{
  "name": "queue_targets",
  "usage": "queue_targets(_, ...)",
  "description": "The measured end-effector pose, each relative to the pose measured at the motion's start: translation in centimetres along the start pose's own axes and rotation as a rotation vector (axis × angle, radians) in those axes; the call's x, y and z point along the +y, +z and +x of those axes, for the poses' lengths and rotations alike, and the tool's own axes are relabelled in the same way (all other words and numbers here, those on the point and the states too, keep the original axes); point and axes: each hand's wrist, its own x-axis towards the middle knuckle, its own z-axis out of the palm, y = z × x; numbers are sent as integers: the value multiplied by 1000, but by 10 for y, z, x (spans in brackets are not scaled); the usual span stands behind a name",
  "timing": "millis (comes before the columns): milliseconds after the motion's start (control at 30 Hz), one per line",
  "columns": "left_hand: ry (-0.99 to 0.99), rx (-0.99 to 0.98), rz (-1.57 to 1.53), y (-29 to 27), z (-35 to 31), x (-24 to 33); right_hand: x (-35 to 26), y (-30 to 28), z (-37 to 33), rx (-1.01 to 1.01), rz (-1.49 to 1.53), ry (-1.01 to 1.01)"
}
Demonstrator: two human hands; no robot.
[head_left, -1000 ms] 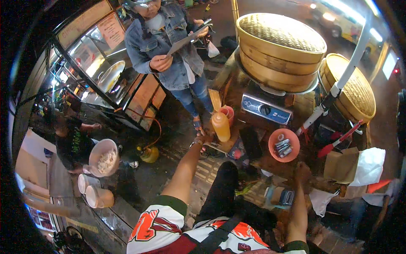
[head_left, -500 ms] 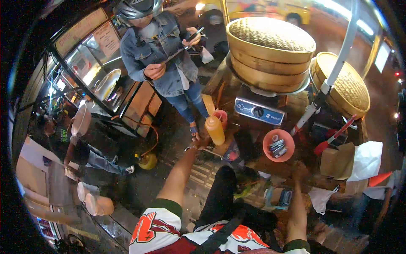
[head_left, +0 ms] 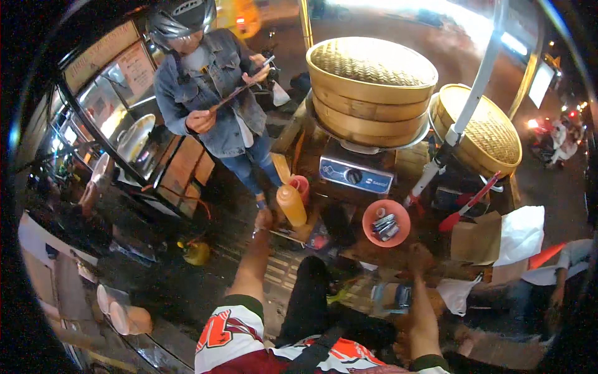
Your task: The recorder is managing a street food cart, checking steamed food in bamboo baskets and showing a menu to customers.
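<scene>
My left hand (head_left: pixel 264 219) is at the left edge of the wooden cart top, beside an orange squeeze bottle (head_left: pixel 291 206). Its fingers are too dark and small to make out. Over the front of the cart, my right hand (head_left: pixel 420 257) is just below a pink bowl (head_left: pixel 370 232) of small silvery items; blur hides its fingers. Behind the squeeze bottle is a pink cup (head_left: pixel 301 186). A large bamboo steamer (head_left: pixel 372 106) stands at the back above a stove with a blue front (head_left: pixel 355 176). Red-tipped tongs (head_left: pixel 467 206) lie right of the bowl.
A second bamboo steamer (head_left: pixel 486 134) stands behind a slanted white pole (head_left: pixel 464 115). Brown paper (head_left: pixel 476 240) and a white bag (head_left: pixel 522 235) are at the right. Across the cart stands a person in a denim jacket (head_left: pixel 205 93), holding a phone and a flat sheet.
My view has swung rightward, so the cart and its things appear further left. The yellow vehicle has moved left, and a motorbike shows at the right. Both arms keep much the same pose.
</scene>
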Motion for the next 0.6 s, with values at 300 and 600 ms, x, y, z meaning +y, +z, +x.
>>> queue_targets(300,-485,91,-30,-71,-53,-33,-132,-167,80,-201,192,54)
queue_targets(600,-599,105,-3,-70,-45,-23,-130,-139,69,-387,575,277)
